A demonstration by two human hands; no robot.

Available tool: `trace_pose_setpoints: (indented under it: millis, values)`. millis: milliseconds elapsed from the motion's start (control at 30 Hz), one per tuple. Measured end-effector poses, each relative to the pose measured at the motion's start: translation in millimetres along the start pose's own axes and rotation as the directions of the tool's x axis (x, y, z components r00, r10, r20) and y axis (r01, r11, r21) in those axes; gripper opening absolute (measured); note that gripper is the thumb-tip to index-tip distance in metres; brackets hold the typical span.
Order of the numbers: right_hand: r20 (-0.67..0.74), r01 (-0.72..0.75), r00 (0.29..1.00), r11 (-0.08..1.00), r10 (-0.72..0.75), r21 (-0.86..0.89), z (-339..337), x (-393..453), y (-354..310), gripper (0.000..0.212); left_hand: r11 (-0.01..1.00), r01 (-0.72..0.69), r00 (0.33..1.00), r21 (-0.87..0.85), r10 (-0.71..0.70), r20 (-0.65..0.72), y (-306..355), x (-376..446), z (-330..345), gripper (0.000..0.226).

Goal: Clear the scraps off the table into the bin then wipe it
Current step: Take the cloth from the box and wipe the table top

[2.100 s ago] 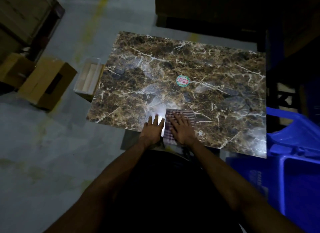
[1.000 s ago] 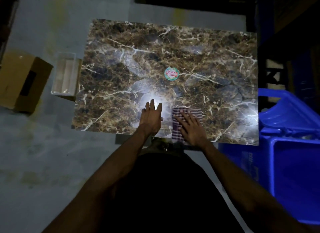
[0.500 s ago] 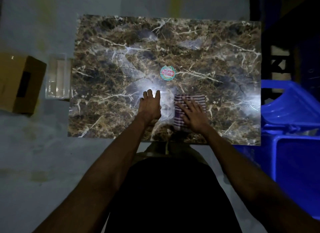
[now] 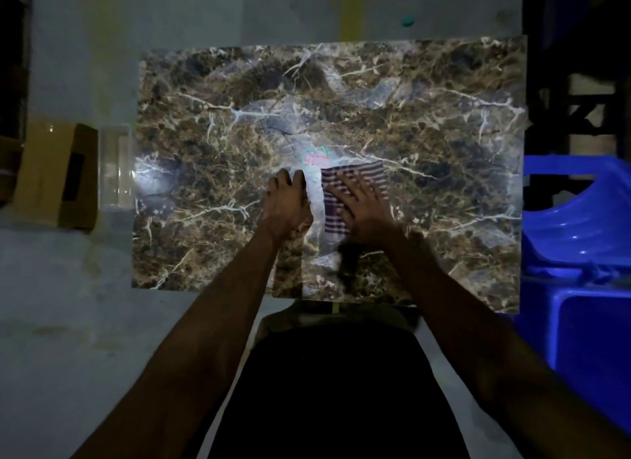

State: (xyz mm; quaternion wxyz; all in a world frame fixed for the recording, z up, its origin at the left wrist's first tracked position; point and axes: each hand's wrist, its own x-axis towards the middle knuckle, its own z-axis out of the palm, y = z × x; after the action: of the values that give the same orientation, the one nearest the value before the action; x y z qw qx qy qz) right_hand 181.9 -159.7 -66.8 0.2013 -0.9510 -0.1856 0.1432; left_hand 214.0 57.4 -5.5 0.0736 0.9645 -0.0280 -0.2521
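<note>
A brown marble-patterned table [image 4: 218, 110] fills the middle of the view. My right hand [image 4: 363, 202] lies flat with fingers spread on a striped cloth [image 4: 372, 172] near the table's centre, pressing it down. My left hand [image 4: 285, 202] rests flat on the bare tabletop just left of the cloth. A round red and green sticker [image 4: 316, 156] sits just beyond the fingertips of both hands. I see no scraps on the tabletop.
A blue plastic bin [image 4: 580, 329] stands at the table's right side, with a blue chair [image 4: 577, 216] behind it. On the floor to the left are a clear plastic container [image 4: 117, 166] against the table edge and a cardboard box [image 4: 56, 175].
Both hands have slid away from the near edge toward the table's centre, the right hand pushing the cloth up to the sticker. The camera view has shifted.
</note>
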Motion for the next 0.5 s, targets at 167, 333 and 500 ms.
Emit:
trace_pose_setpoints:
  millis: [167,333,500]
  values:
    - [-0.015,-0.131,0.991,0.991,0.131,0.002,-33.5,38.7,35.4,0.060,0.999,0.021,1.000,-0.024,-0.021,-0.004,-6.3,27.8,-13.3,0.065]
    - [-0.004,-0.148,0.989,0.989,0.148,0.032,-40.9,100.5,-0.5,0.058,1.000,0.027,0.999,-0.008,-0.028,-0.031,-0.3,47.9,-29.9,0.063]
    - [0.058,0.019,0.998,0.998,-0.016,-0.054,-20.2,52.8,-7.7,0.056,1.000,0.001,1.000,-0.013,-0.002,-0.023,-3.4,82.2,-45.8,0.065]
